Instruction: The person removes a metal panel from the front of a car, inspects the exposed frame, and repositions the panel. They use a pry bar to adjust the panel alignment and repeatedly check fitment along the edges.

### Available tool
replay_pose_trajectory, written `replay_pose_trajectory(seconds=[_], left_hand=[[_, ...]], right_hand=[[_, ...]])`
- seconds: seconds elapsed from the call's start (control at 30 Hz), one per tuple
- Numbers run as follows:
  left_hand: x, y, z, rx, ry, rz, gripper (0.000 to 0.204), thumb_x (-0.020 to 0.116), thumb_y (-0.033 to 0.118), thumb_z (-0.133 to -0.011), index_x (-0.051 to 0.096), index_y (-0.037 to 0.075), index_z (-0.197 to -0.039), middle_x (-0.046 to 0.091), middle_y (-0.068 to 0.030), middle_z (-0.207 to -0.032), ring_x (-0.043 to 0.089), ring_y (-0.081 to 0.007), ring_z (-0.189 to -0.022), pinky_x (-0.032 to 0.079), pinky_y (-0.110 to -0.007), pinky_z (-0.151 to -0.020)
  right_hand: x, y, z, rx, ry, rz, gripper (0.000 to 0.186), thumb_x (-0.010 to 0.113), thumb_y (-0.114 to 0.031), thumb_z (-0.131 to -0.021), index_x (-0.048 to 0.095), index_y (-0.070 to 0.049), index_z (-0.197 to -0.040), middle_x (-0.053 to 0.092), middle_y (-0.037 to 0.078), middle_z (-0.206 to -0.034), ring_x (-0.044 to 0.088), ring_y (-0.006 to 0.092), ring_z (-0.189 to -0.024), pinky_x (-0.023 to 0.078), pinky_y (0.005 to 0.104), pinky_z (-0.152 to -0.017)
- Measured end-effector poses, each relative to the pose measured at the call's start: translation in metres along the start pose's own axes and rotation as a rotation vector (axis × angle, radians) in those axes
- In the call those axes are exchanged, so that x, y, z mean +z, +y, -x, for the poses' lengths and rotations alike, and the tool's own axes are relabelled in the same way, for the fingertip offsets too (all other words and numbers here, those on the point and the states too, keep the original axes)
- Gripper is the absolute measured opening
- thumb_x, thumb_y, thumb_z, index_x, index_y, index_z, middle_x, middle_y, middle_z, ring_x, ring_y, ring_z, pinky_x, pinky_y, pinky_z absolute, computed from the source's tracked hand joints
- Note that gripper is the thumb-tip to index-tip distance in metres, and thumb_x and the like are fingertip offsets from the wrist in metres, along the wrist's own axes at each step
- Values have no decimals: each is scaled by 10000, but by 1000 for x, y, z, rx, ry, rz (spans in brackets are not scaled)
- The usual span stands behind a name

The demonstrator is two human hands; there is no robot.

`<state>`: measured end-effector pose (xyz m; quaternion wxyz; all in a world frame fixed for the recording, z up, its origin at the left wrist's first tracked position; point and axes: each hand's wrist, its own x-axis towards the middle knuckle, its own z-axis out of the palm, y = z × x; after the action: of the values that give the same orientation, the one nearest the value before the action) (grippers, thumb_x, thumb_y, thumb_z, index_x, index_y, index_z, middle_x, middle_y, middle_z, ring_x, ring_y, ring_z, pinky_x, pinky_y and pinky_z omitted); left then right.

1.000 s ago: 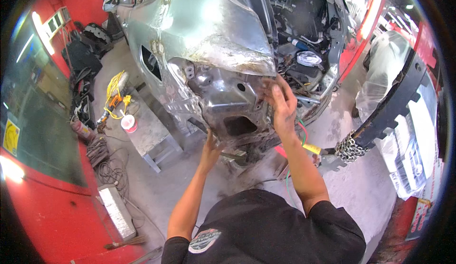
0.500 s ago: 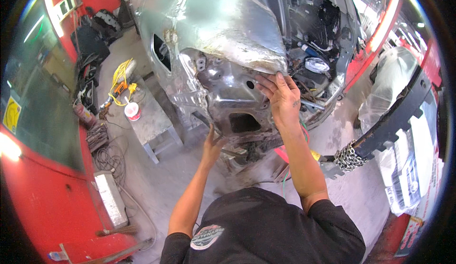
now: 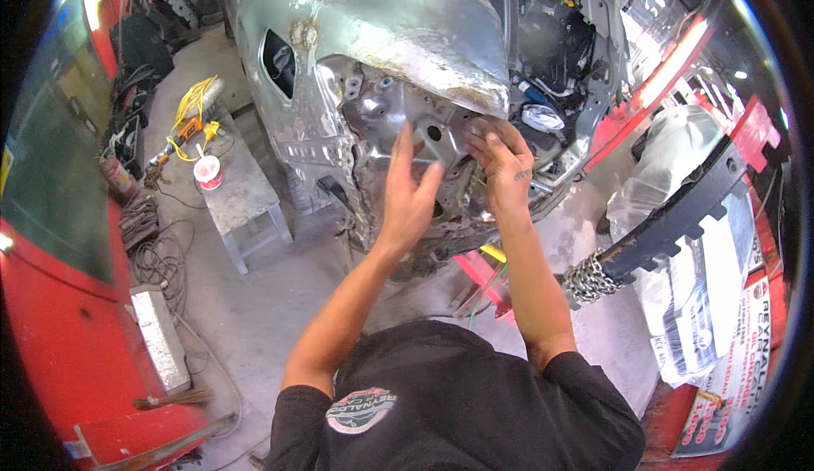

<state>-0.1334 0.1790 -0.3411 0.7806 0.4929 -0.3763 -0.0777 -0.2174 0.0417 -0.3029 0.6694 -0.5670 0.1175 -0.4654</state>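
In front of me is a stripped car body with a bare silver body panel [image 3: 398,34], its lower edge rough and scuffed. Below that edge lies an exposed metal corner section [image 3: 373,115] with round holes. My left hand [image 3: 410,191] is raised before this section, thumb and fingers apart, holding nothing. Close under the panel's right lower corner is my right hand [image 3: 506,166]. Its fingers are slightly bent and spread at the metal, and no object shows in them; whether the fingertips press on the metal I cannot tell.
To the left stands a grey bench [image 3: 246,204] with a white-and-red tub [image 3: 208,172] and an orange power tool [image 3: 188,130] with yellow cord. A dark notched beam [image 3: 678,217] with a chain [image 3: 591,278] is at right. Cables [image 3: 165,255] lie along the red wall.
My left hand has risen from the lower left edge of the metal section to its front, fingers apart. My right hand has dropped slightly from the panel's corner. The view has shifted a little.
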Motion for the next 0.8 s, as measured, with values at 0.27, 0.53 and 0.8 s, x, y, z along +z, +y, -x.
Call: replay_pose_trajectory(seconds=[0.27, 0.53, 0.8], left_hand=[[74, 24, -29, 59, -19, 35, 864, 554, 17, -863, -17, -22, -1510, -51, -241, -1581, 42, -274, -1471, 160, -362, -1164], [106, 25, -8, 109, -100, -27, 884, 531, 29, -846, -34, 33, -1525, -131, -194, -1586, -126, -274, -1464, 8, -400, -1182], [110, 7, -16, 71, 70, 169, 886, 540, -10, -811, -4, -34, -1510, 37, -206, -1590, 102, -268, -1466, 138, -357, -1164]], right_hand=[[-14, -33, 6, -83, -4, 173, 441, 522, -19, -907, 482, 70, -1337, 596, 180, -1254, 632, 257, -1066, 498, 345, -933], [-37, -40, -4, -114, -36, 204, 413, 527, -51, -892, 540, 84, -1281, 636, 160, -1204, 618, 199, -1053, 495, 317, -912], [-97, -52, -14, -30, -17, 148, 362, 519, -38, -921, 559, 30, -1274, 648, 157, -1166, 662, 240, -980, 545, 355, -866]])
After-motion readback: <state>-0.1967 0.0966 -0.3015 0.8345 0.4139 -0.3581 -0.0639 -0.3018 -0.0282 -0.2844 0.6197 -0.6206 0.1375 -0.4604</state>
